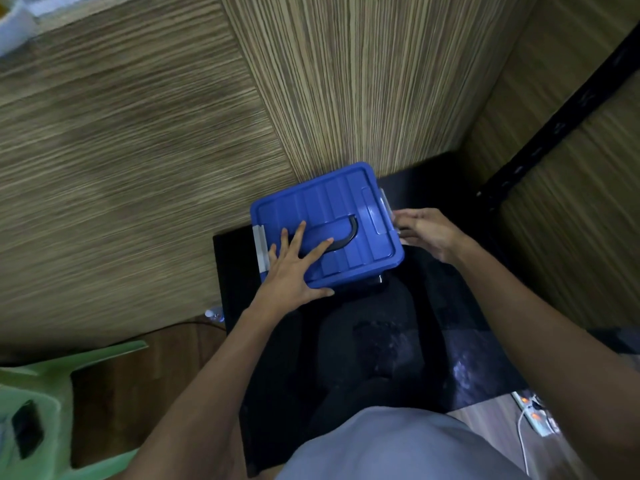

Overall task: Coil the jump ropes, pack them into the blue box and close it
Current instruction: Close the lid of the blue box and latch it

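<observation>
The blue box (346,206) stands on a black mat (433,306) with its blue lid on top. A dark handle (341,233) lies flat across the lid. My left hand (294,268) rests flat on the lid's near left part, fingers spread over the handle. A grey latch (260,249) shows at the box's left side, just beside that hand. At the right side of the box my right hand (427,232) has its fingers at the other grey latch (386,202). No jump ropes are visible; the box's inside is hidden by the lid.
Wood-grain walls rise behind and to the right of the box. A green plastic stool (41,403) stands at the lower left. A white power strip (535,415) with a cable lies on the floor at the lower right. A black metal post (554,126) runs up the right side.
</observation>
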